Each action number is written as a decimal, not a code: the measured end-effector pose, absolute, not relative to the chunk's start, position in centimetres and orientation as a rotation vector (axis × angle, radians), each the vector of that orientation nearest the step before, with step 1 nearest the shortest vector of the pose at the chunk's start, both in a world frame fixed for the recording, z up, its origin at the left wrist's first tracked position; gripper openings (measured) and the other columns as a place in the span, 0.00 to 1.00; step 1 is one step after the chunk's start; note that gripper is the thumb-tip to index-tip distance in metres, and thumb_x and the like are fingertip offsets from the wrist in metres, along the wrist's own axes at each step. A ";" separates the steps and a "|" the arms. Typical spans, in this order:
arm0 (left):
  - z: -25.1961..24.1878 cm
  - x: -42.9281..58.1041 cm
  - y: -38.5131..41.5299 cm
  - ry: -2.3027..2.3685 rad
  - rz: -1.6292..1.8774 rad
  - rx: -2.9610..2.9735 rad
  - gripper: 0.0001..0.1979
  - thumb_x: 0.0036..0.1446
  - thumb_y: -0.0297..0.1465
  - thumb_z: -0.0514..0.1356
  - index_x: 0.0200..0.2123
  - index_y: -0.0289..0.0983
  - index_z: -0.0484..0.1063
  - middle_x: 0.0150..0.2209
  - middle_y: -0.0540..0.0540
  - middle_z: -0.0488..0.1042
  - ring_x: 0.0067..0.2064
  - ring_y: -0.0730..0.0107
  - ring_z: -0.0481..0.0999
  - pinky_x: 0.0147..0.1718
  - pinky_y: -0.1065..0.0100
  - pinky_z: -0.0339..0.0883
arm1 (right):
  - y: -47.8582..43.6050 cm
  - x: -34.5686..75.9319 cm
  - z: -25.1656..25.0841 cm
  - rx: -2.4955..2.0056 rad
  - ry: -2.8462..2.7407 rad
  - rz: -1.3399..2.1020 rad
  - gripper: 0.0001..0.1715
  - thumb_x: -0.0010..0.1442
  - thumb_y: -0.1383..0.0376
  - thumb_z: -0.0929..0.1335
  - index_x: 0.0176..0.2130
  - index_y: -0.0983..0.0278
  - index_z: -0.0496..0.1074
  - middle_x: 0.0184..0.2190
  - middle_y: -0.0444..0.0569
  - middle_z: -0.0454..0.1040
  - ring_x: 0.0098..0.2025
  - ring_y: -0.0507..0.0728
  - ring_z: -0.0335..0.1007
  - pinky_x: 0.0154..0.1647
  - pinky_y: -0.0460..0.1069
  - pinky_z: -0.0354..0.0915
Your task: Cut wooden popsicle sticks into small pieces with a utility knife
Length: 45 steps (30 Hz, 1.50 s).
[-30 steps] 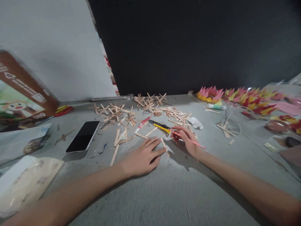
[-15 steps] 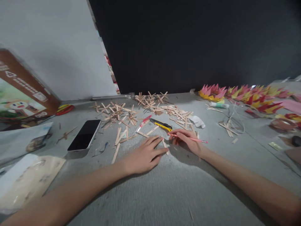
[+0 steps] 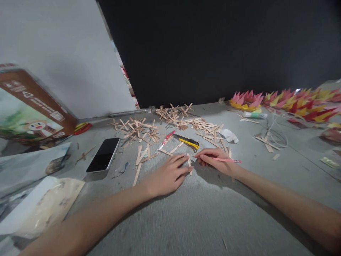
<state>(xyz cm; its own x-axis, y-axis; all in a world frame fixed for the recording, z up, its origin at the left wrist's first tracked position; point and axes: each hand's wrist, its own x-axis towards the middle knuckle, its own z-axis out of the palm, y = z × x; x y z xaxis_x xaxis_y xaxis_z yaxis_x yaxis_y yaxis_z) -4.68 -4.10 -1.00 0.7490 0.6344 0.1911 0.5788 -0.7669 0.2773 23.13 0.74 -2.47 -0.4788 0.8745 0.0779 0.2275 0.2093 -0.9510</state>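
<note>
My left hand (image 3: 172, 176) lies over the table with its fingers spread, fingertips resting at both ends of a single wooden craft stick (image 3: 189, 165). In my right hand (image 3: 217, 161) a pink pencil (image 3: 226, 159) is pinched, its tip pointing left at the stick's upper end; whether the tip touches it I cannot tell. Just beyond the hands lies a yellow and black utility knife (image 3: 189, 141). Beside it is a red-capped clear packet or tube (image 3: 165, 140). Loose craft sticks (image 3: 204, 126) lie behind these, and several joined sticks (image 3: 142, 156) lie left of my left hand.
A smartphone (image 3: 103, 154) rests on the left, near a brown printed box (image 3: 39, 110). Star-shaped stick bundles (image 3: 133, 128) stand at the back. To the right are a crumpled tissue (image 3: 228, 136), a glue stick (image 3: 255, 115), a pale cable (image 3: 279, 138) and spiky paper crowns (image 3: 246, 100).
The whole view has shifted slightly, so the scene sits farther right. The pencil tip now points closer to the stick's upper end. My left hand keeps its place on the stick.
</note>
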 end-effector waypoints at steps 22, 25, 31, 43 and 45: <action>-1.1 -4.7 -3.9 0.936 0.418 2.763 0.20 0.72 0.29 0.55 0.63 0.43 0.74 0.74 0.42 0.62 0.76 0.54 0.55 0.72 0.46 0.58 | 0.1 23.0 -2.6 -1.018 -1.820 1.433 0.19 0.65 0.51 0.74 0.43 0.65 0.82 0.29 0.50 0.81 0.27 0.54 0.77 0.26 0.46 0.70; -1.0 -4.6 -3.9 0.948 0.429 2.743 0.20 0.72 0.28 0.55 0.62 0.43 0.75 0.73 0.41 0.63 0.75 0.53 0.57 0.71 0.46 0.59 | 0.0 23.1 -2.2 -1.012 -1.879 1.415 0.17 0.66 0.53 0.74 0.43 0.65 0.83 0.25 0.47 0.79 0.26 0.53 0.74 0.25 0.46 0.67; -1.0 -4.6 -4.0 0.925 0.502 2.736 0.20 0.71 0.26 0.54 0.60 0.43 0.76 0.69 0.39 0.66 0.73 0.53 0.61 0.69 0.45 0.62 | 0.0 23.0 -2.2 -1.026 -1.894 1.407 0.16 0.67 0.53 0.73 0.42 0.63 0.82 0.25 0.47 0.79 0.26 0.53 0.74 0.25 0.46 0.65; -1.0 -4.5 -4.1 0.949 0.484 2.725 0.22 0.71 0.26 0.55 0.64 0.45 0.73 0.69 0.40 0.66 0.73 0.54 0.60 0.70 0.47 0.61 | 0.2 23.2 -2.6 -1.002 -1.908 1.425 0.17 0.68 0.52 0.72 0.42 0.63 0.82 0.28 0.48 0.80 0.28 0.53 0.73 0.26 0.46 0.66; -1.0 -4.5 -4.0 0.994 0.526 2.649 0.24 0.72 0.26 0.54 0.67 0.46 0.70 0.68 0.41 0.68 0.72 0.57 0.62 0.70 0.49 0.62 | 0.3 23.1 -2.5 -1.008 -1.911 1.422 0.16 0.68 0.53 0.72 0.41 0.63 0.81 0.27 0.47 0.79 0.27 0.53 0.73 0.26 0.46 0.66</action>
